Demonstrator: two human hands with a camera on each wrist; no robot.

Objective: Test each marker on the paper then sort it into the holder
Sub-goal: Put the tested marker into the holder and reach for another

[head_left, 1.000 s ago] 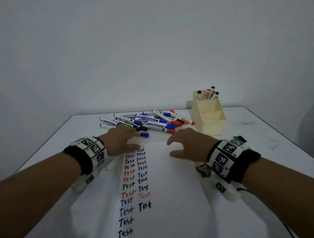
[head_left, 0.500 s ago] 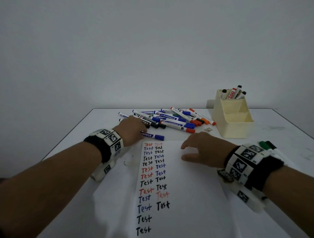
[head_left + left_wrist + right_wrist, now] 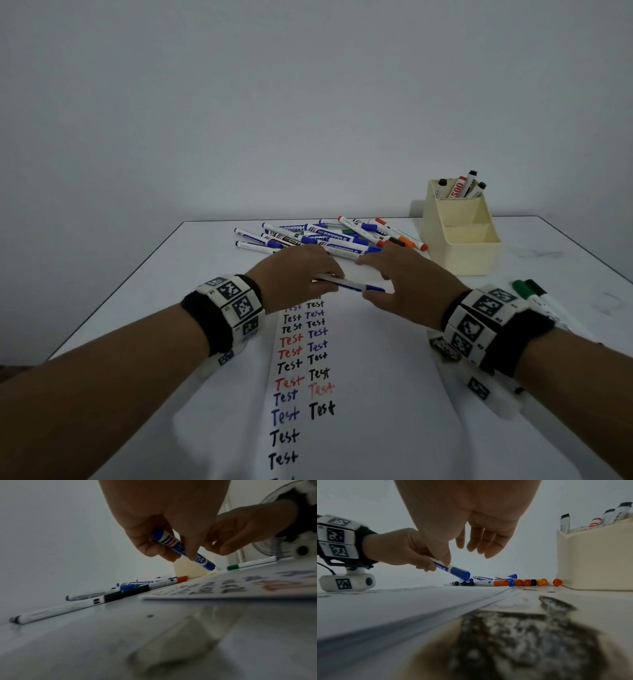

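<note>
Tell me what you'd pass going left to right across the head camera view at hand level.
Left hand → blue marker it holds → right hand → green marker lying on the table.

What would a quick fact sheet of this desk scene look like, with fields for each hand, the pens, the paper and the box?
left hand: grips a blue-capped marker, cap on, above the paper
right hand: open, fingers near the blue cap
paper: two columns of "Test" in black, red and blue
marker pile: loose on the table, beyond the paper
holder: cream, markers in its back compartment only
green marker: lies right of the paper
</note>
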